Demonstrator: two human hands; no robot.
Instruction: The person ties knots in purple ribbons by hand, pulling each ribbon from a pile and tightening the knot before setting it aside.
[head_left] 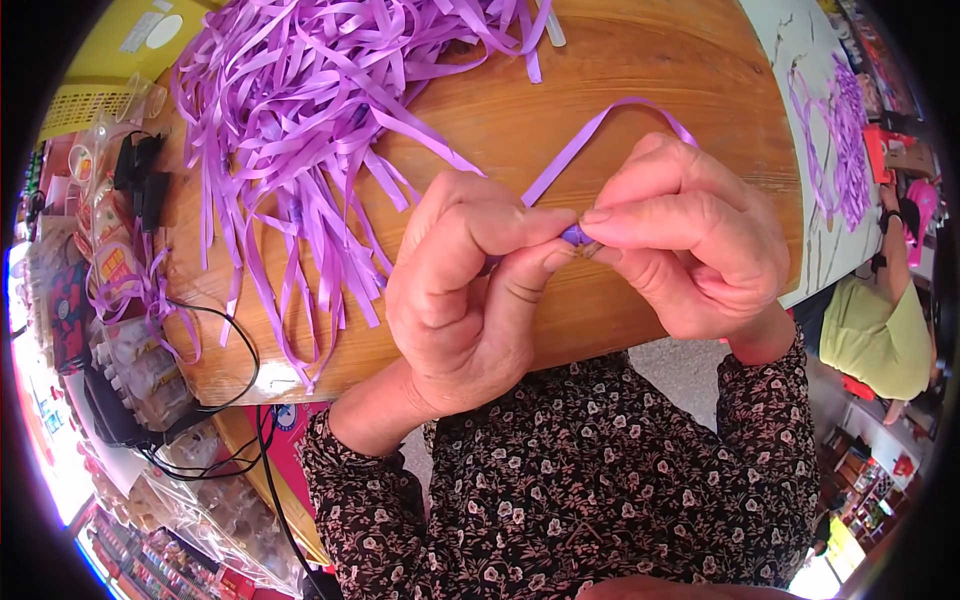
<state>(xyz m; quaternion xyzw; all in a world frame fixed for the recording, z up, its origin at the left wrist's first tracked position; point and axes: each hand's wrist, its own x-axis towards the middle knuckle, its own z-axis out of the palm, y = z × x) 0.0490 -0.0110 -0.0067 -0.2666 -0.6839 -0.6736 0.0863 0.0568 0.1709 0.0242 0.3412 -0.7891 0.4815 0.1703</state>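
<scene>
Both hands meet in front of me over the wooden table's near edge, fingertips nearly touching. Thumb and index finger of my left hand are closed on a small bunched bit of purple ribbon. My right hand pinches the same bit from the other side. A strip of this purple ribbon arches over the tabletop behind the hands, between left fingers and right knuckles. What the fingertips cover is mostly hidden. Beyond my left hand spreads a large tangled heap of purple ribbons, its loose ends hanging toward me.
The wooden table adjoins a white marbled surface bearing another purple ribbon bundle. Black cables and plastic bags crowd the left edge. A yellow basket stands far left. At right is a person in a yellow-green top.
</scene>
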